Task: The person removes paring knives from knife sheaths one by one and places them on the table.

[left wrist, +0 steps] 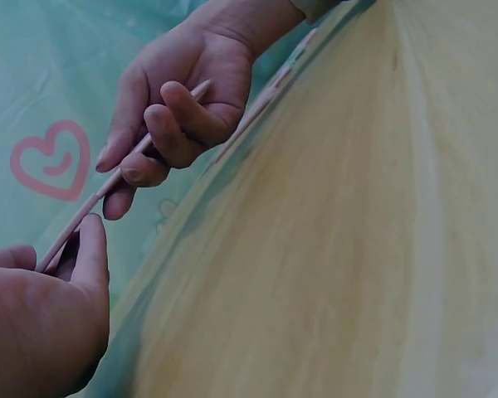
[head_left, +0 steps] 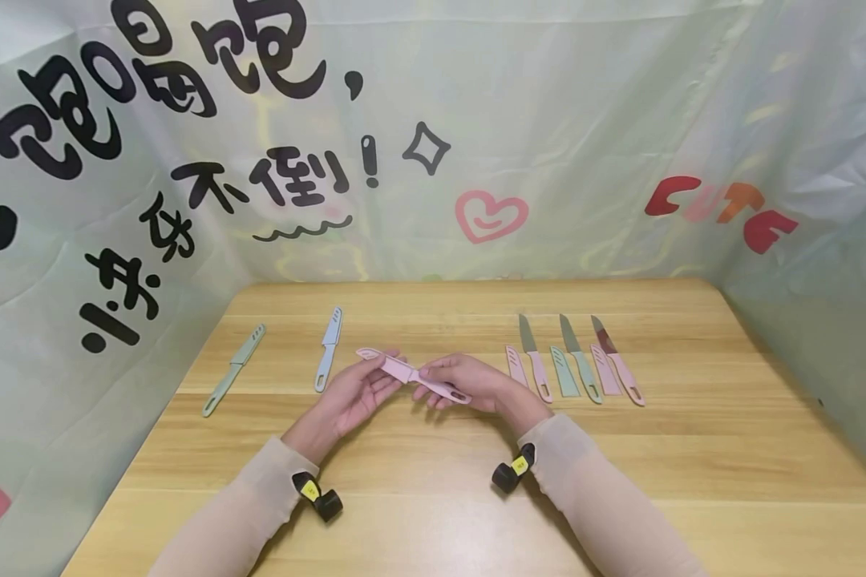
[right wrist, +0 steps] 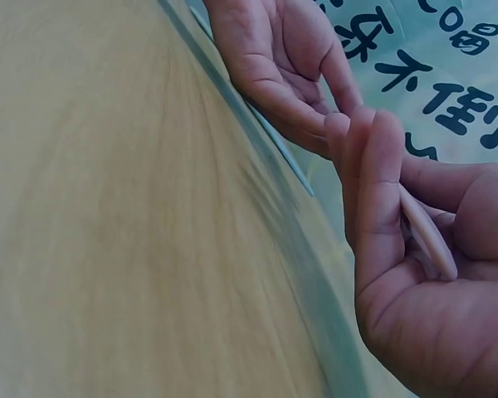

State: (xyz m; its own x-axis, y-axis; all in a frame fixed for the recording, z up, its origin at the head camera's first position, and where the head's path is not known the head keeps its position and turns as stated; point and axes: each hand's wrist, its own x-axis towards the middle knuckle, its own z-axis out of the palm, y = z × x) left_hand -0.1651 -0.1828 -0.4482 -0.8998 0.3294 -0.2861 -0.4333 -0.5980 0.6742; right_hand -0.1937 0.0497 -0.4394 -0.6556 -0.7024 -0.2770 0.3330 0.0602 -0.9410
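A pink knife (head_left: 443, 390) with a slotted pink sheath (head_left: 397, 369) over its blade is held above the table between both hands. My left hand (head_left: 357, 398) pinches the sheath between thumb and fingers. At the other end, the knife's handle is gripped by my right hand (head_left: 476, 381), thumb on top. In the left wrist view the knife (left wrist: 81, 211) appears edge-on as a thin strip linking the hands. From the right wrist, only the handle's end (right wrist: 432, 238) shows, partly hidden behind the fingers.
A green sheathed knife (head_left: 232, 373) and a light blue one (head_left: 328, 353) lie left on the wooden table (head_left: 433, 497). To the right are bare-bladed knives, two pink (head_left: 539, 370) and one green (head_left: 584, 370), each beside a matching loose sheath (head_left: 564, 373). A printed curtain (head_left: 584, 160) surrounds the table.
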